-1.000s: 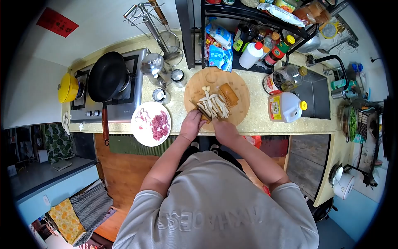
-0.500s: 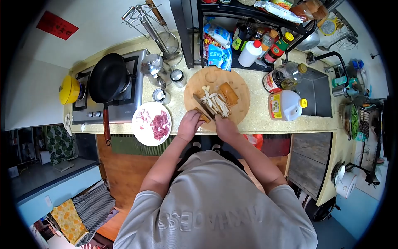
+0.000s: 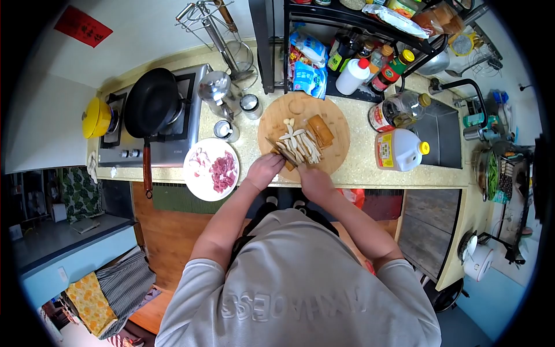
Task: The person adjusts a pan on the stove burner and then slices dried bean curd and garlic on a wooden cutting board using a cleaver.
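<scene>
- In the head view, the left hand (image 3: 266,171) is resting at the near left edge of the round wooden board (image 3: 337,113); its fingers are bending over a brown piece (image 3: 289,166) and keeping almost no gap, though how tightly they are gripping cannot be told.
- The right hand (image 3: 316,183) is closing around the handle of a knife (image 3: 282,152), hiding most of that handle; the blade is slanting away to the left, crossing the brown piece beside the left fingertips.
- The brown piece is lying on the board, partly covered by the left hand and the blade.
- Pale strips (image 3: 300,146) are lying in a loose pile just right of the knife, and a brown slab (image 3: 319,130) is sitting beside them on the right.
- 1 white plate (image 3: 198,188) is standing left of the board, carrying sliced red meat (image 3: 223,173) and paler pieces (image 3: 199,162).
- 2 jars, 1 nearer (image 3: 226,132) and 1 farther (image 3: 250,106), are standing between plate and shelf.
- A black pan (image 3: 151,103) is sitting on the stove (image 3: 118,155).
- A white jug (image 3: 404,151) is standing right of the board.
</scene>
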A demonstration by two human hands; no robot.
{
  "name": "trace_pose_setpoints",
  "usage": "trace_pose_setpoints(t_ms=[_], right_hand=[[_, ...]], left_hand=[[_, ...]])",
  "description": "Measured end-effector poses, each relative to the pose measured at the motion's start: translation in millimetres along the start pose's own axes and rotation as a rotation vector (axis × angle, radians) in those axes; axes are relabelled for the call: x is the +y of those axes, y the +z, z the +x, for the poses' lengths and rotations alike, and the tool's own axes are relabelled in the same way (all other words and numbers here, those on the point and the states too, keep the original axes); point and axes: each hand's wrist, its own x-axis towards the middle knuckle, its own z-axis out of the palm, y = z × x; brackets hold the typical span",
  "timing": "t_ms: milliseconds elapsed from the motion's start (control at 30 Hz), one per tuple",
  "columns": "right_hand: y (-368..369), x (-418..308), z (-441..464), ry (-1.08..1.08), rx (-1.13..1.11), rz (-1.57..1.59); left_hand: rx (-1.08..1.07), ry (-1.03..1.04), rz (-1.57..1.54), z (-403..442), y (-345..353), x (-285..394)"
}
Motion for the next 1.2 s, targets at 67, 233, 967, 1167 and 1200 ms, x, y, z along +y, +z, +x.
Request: trace_pose_setpoints(t_ms=[67, 233, 967, 1167, 1200], right_hand=[[-3, -1, 0, -0.006, -0.017, -0.012], [-7, -3, -3, -0.002, -0.018, 0.0], [36, 6, 26, 0.107, -0.024, 0.034], [25, 10, 12, 0.112, 0.052, 0.073], [18, 7, 8, 0.086, 0.069, 0.057]], left_hand=[[-0.011, 0.015, 0.018, 0, 2, -3], [-0.029, 0.058, 0.08, -4, 3, -7], [-0.011, 0.076, 0.023, 1, 5, -12], [0.041, 0.037, -0.014, 1, 2, -4], [0.053, 0.03, -0.011, 0, 3, -4]])
